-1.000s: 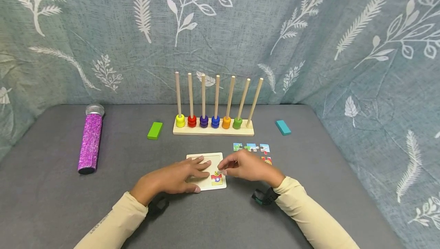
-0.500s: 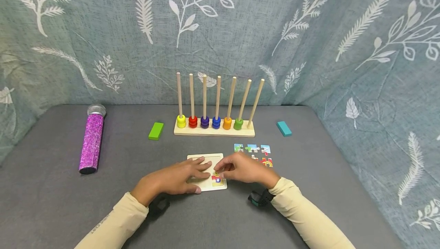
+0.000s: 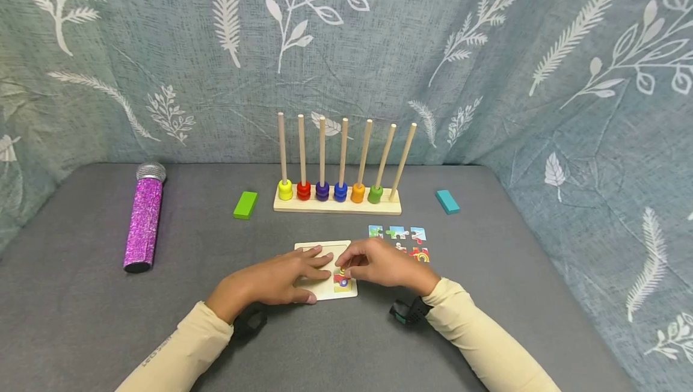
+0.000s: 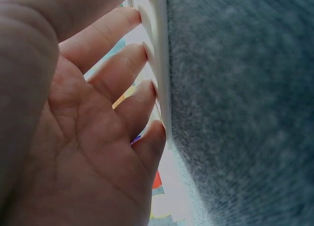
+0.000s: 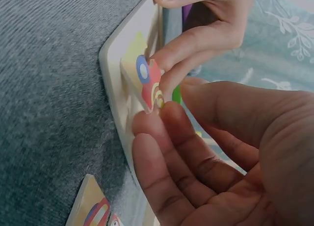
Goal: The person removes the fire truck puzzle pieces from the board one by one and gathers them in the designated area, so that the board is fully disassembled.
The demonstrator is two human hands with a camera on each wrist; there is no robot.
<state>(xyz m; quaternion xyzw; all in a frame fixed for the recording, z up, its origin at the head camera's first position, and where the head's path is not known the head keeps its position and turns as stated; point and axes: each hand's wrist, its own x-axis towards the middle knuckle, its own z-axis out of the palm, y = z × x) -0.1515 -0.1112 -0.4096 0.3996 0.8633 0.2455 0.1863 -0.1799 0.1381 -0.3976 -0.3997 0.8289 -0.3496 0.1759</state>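
My left hand lies spread on a pale wooden puzzle tray, fingertips down on its bare inside and thumb at its near edge. In the left wrist view its fingers touch the pale board. At the tray's right side, my right hand pinches the upper edge of a red and yellow jigsaw piece with thumb and fingertips. The right wrist view shows this piece with a blue and white circle, tilted up from the tray's corner. Part of its upper edge is hidden behind the fingers.
Several loose jigsaw pieces lie beyond the right hand. Farther back stands a wooden peg rack with coloured beads, between a green block and a teal block. A purple glittery microphone lies at left, before a curtain.
My right hand has shifted slightly left over the tray with its fingers at the jigsaw piece, uncovering more of the loose pieces behind. The left hand has stayed in place.
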